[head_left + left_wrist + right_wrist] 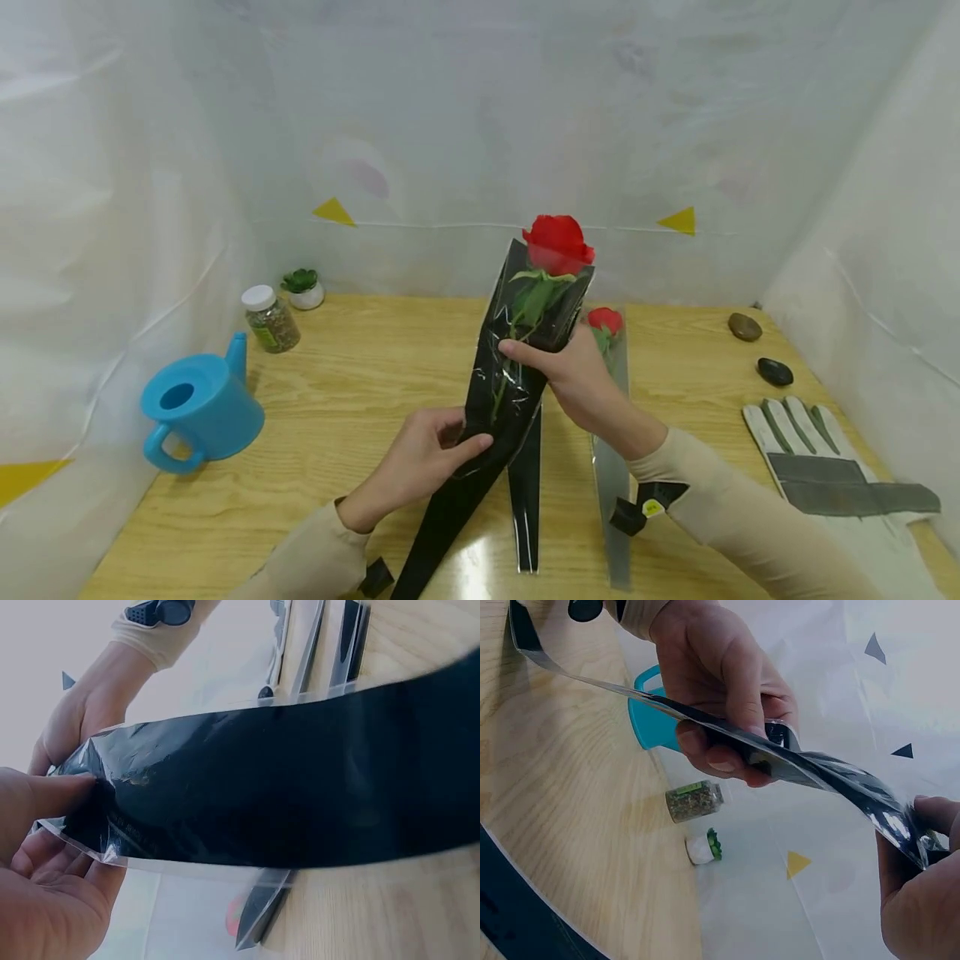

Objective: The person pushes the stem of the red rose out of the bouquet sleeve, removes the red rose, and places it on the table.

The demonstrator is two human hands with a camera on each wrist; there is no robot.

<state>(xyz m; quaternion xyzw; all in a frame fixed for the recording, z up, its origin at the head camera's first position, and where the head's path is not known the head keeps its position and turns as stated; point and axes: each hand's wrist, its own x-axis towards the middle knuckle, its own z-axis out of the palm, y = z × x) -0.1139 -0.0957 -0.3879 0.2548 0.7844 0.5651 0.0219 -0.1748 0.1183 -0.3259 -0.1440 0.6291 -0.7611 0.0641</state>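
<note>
A red rose (pixel 557 243) in a long black, clear-fronted sleeve (pixel 480 392) is held tilted above the table, its bloom pointing away from me. My right hand (pixel 588 379) grips the sleeve's upper part, thumb across the front near the stem. Lower down, my left hand (pixel 423 458) pinches the sleeve, thumb on the front and fingers behind. The sleeve's tail runs toward the table's near edge. Beneath it lies another black sleeve (pixel 527 508), its upper end hidden. A second red rose (pixel 604 320) lies in a grey sleeve (pixel 613 500), partly behind my right hand.
On the left stand a blue watering can (pixel 217 417), a white-lidded jar (pixel 273 325) and a small potted succulent (pixel 303 289). A brown stone (pixel 745 327), a black stone (pixel 775 372) and white-and-grey work gloves (pixel 825 475) lie on the right. White sheeting surrounds the wooden table (pixel 360 358).
</note>
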